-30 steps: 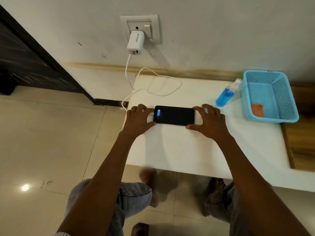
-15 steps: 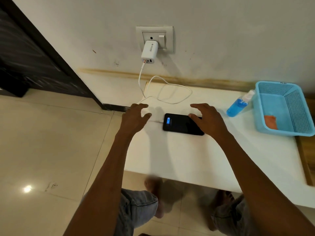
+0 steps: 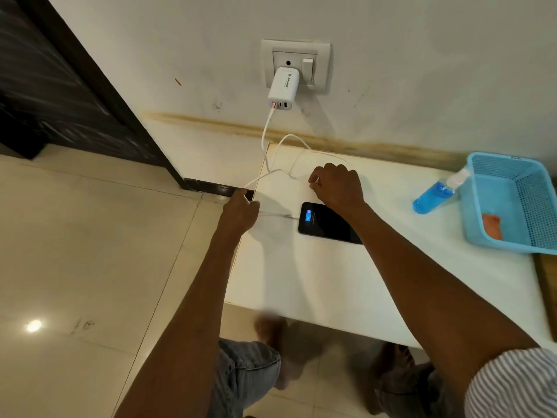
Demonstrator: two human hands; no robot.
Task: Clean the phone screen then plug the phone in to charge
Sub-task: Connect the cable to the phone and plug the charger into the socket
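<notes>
A black phone (image 3: 325, 222) lies flat on the white table (image 3: 316, 282), its screen showing a blue charging icon at its left end. The white cable (image 3: 266, 131) runs from a white charger (image 3: 283, 87) in the wall socket (image 3: 297, 64) down to the table and into the phone's left end. My left hand (image 3: 241, 211) pinches the cable at the table's left edge. My right hand (image 3: 336, 185) pinches a loop of the same cable just behind the phone; my forearm covers the phone's right end.
A blue spray bottle (image 3: 435, 193) lies at the right next to a blue plastic basket (image 3: 512, 176) with an orange cloth (image 3: 492, 226) inside. A dark door frame (image 3: 99, 95) stands at the left. My knees and feet show below the table's front edge.
Both hands left the phone's ends and moved back and left onto the cable, closing on it. The camera view shifted so the scene appears further right.
</notes>
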